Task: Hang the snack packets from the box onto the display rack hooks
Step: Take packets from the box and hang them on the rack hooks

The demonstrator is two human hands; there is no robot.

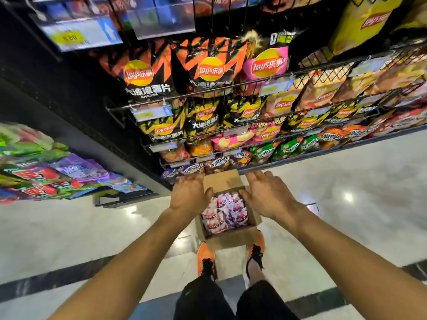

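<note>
A: How far along is this looking?

B: Barely begun, I'd say. The cardboard box [231, 241] is sitting on the floor [346, 181], open and looking full. The snack packets [227, 214] are lying packed inside it, and none is in either hand.

A: And the hands?

B: The left hand [189, 196] is hovering at the opening's 9 o'clock edge and the right hand [269, 197] at 3 o'clock. Both are showing stretched fingers and gripping nothing. They seem to be spreading the side flaps, though I cannot tell how firmly they are touching.

A: Where is everything going?

B: Onto the display rack [328, 65], rising at 12 o'clock from the box. Every packet is waiting to be hung, and I am not making out a free hook from here.

A: Materials?

B: The box is showing plain brown corrugated board with a far flap folded back. The packets are looking like small, glossy pink, white and purple pillow pouches that may be slippery and crinkly. The rack is reading as thin black wire, crowded with puffy Lay's bags [209, 65]. The floor is shining like polished stone.
</note>
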